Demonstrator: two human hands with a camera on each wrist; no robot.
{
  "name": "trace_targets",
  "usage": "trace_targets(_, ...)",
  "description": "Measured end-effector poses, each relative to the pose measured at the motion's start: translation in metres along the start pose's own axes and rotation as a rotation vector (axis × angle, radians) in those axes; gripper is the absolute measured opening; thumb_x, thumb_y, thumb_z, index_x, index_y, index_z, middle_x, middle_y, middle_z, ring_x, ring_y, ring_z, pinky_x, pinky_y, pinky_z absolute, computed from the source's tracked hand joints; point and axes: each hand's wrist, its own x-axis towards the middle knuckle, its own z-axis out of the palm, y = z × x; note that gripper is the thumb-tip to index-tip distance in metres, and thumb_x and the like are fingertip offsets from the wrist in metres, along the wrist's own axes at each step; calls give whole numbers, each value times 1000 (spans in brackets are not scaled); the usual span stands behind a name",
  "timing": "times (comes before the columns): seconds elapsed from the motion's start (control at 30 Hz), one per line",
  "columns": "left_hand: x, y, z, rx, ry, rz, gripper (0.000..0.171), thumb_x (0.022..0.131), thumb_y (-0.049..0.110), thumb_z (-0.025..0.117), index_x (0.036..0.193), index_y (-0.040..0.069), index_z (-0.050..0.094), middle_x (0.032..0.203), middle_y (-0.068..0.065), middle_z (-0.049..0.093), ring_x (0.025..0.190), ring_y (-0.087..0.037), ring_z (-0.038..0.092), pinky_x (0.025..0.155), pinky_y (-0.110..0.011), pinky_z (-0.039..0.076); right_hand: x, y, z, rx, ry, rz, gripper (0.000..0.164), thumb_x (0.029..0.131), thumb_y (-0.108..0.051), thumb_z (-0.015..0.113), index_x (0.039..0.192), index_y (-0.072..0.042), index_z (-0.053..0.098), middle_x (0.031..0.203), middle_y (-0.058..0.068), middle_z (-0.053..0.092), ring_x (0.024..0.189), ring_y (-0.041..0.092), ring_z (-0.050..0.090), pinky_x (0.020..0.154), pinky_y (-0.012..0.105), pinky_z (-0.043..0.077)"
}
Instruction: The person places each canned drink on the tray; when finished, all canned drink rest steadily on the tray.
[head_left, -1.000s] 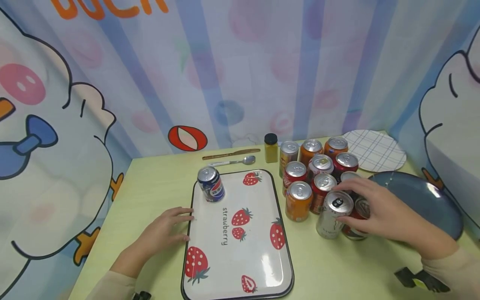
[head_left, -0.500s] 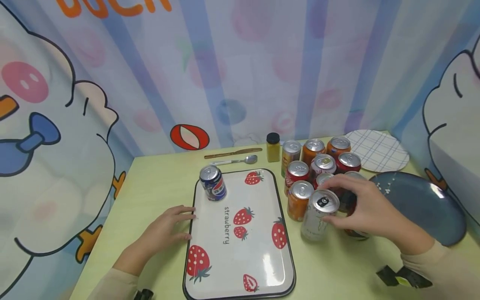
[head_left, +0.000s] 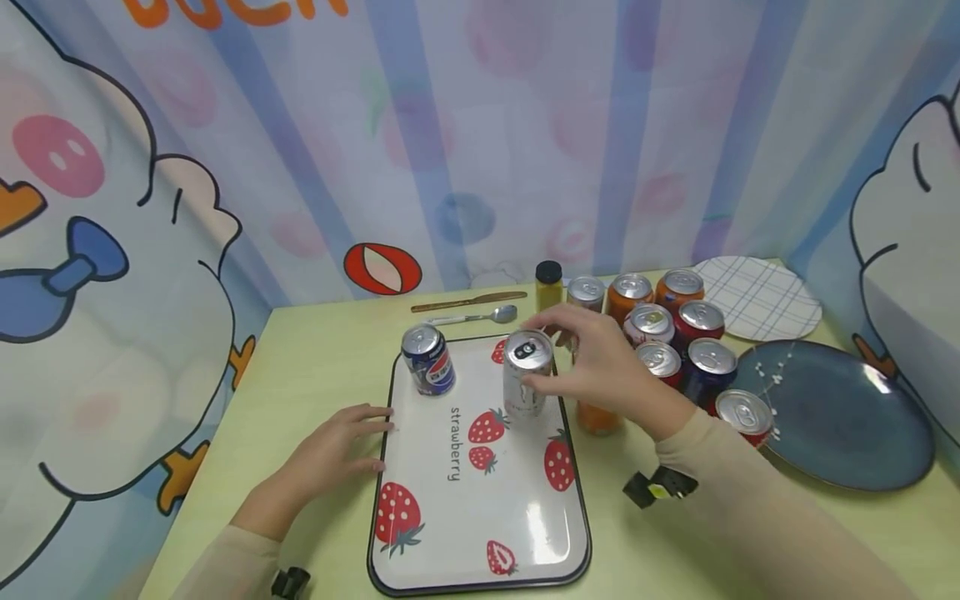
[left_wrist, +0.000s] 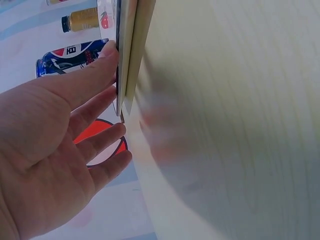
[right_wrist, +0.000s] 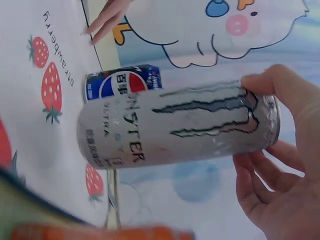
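White can (head_left: pixel 521 390) (lettered MONSTER), held over tray (head_left: pixel 465 533) bearing blue can (head_left: pixel 429 365).

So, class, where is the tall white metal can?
In the head view, the right hand holds the white can over the white rectangular tray, right of the blue Pepsi can.

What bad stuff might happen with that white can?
The right grip holds the white can near its top, so it might tip when put down. It could bump the blue can standing on the tray. The right sleeve looks close to a red can and might knock it.
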Motion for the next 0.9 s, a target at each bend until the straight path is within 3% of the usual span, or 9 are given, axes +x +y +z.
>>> trace_targets(0.17,0,-1,0,-3,-4,1,55,85,26,86,135,12,69,154,-7,54,148,-39,42,121,-60,38,29,3,31,33,42,76,55,75,-22,93,124,-10,70,117,4,71,100,20,66,85,37,60)
trace_targets(0.43,1,-1,1,5,-7,-4,56,84,27,87,135,13,70,154,-7,54,147,-39,43,120,-60,39,60,12,66,54,87,161,54,77,-22,91,124,-9,68,116,6,70,102,23,67,87,41,61)
trace_targets(0.67,1,0,0,26,1,-5,56,83,25,87,135,12,70,153,-7,55,147,-39,43,120,-59,39,74,20,81,53,79,190,54,79,-22,90,126,-7,67,118,8,69,106,25,67,89,40,61)
trace_targets(0.9,3,2,1,26,-1,-10,57,82,26,88,134,13,71,152,-7,56,146,-38,45,119,-59,41,79,24,84,47,29,218,56,81,-23,89,130,-7,66,124,9,68,110,26,67,89,38,62)
